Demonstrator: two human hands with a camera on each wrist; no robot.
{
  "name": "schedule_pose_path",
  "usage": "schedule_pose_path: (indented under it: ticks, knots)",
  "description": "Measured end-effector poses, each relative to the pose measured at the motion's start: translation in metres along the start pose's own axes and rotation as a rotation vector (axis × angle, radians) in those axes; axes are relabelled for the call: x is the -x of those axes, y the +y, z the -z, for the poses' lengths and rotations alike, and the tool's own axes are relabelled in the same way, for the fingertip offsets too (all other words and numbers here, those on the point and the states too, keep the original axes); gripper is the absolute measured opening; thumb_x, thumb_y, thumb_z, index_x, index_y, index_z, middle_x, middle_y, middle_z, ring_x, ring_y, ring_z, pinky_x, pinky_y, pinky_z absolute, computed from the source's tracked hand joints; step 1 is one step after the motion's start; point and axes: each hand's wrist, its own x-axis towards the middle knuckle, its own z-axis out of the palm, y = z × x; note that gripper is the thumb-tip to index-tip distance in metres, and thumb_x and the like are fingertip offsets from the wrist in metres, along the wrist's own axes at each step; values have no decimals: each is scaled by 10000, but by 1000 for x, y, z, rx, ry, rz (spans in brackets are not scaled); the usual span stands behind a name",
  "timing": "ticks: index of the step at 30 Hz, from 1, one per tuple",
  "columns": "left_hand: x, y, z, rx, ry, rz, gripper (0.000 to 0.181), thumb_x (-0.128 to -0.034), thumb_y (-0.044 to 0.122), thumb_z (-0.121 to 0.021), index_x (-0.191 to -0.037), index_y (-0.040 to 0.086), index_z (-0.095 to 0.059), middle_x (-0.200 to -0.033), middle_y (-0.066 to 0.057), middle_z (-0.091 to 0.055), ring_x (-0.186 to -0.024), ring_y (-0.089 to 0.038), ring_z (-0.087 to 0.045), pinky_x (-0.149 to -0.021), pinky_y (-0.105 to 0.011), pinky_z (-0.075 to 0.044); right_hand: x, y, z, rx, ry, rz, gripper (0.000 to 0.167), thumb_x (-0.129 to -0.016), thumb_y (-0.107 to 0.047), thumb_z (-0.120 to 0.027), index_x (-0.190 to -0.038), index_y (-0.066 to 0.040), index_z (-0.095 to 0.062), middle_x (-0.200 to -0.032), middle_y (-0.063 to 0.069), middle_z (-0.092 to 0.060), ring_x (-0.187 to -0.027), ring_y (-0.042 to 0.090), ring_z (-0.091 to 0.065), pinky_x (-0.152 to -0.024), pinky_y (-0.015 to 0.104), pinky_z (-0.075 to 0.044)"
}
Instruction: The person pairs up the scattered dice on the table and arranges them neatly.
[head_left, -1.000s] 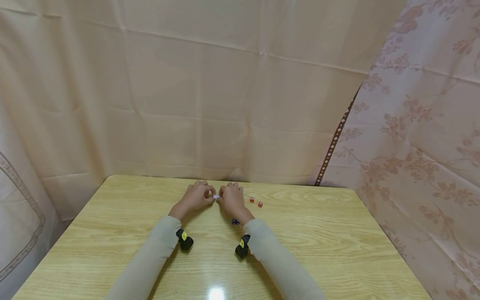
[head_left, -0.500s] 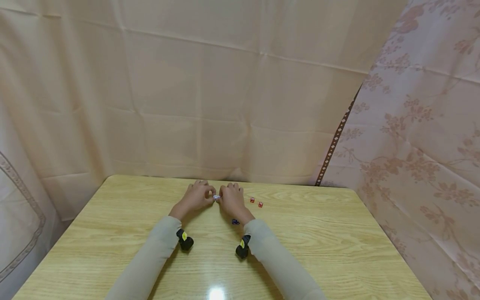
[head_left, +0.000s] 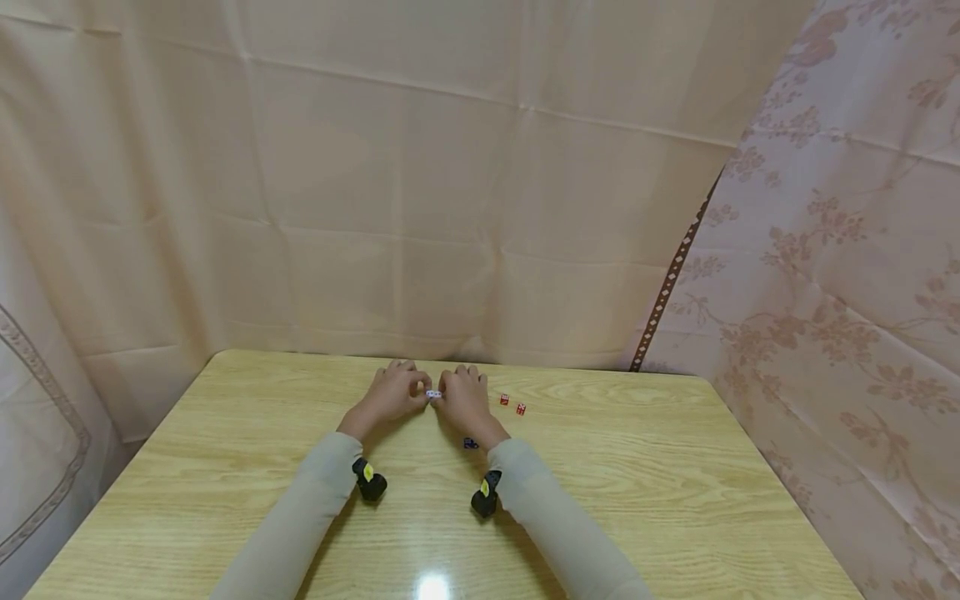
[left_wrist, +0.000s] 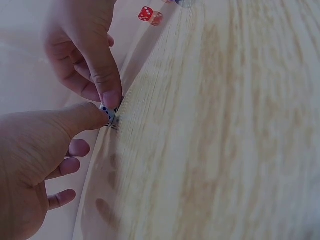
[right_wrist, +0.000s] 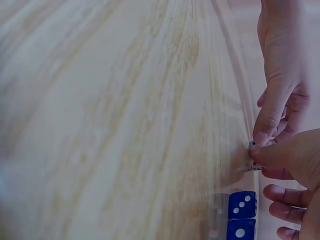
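Between my fingertips, near the table's far edge, are small white dice [head_left: 433, 394] with dark pips, apparently two side by side. My left hand [head_left: 392, 392] pinches the left side with thumb and fingers. From the right, my right hand [head_left: 463, 398] pinches the other side. Fingers partly cover the white die [left_wrist: 106, 115] in the left wrist view, and only a sliver of white die [right_wrist: 253, 156] shows in the right wrist view. Beside my right wrist lie two blue dice, one blue die [right_wrist: 242, 205] touching the other blue die [right_wrist: 241, 230].
To the right of my right hand, a red die [head_left: 504, 400] and a second red die [head_left: 521, 409] sit slightly apart on the wooden table [head_left: 637, 483]. A beige curtain [head_left: 375, 208] hangs behind the far edge, and a floral curtain [head_left: 847, 317] hangs at the right.
The white dice have shifted slightly between the fingertips and now look more evenly lined up. Both hands stay almost in the same place; the red and blue dice have not moved.
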Motion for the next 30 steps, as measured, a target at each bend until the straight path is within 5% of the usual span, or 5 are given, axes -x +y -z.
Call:
schedule_pose_path:
  ticks: [19,30]
  knots:
    - [1,-1,0,21,3,-5,88,-888,208,-758,-953,177,-707,-872,-17,-526,-887,-205,-423,-785,-378,-306,4,21,29,-40,-12,45,244,-896,-257,-777,-1032,-63,-718,-1159,146,-645,-1168,346,-509,-973,504,-376]
    - [-1,-3,-2,15,-14,1,108,-907,218,-746,-998,171,-709,-902,-26,-541,-917,-217,-425,-818,-415,-327,13,63,48,22,22,83,219,-875,-213,-794,-1019,-67,-717,-1095,143,-701,-1052,340,-565,-937,522,-397]
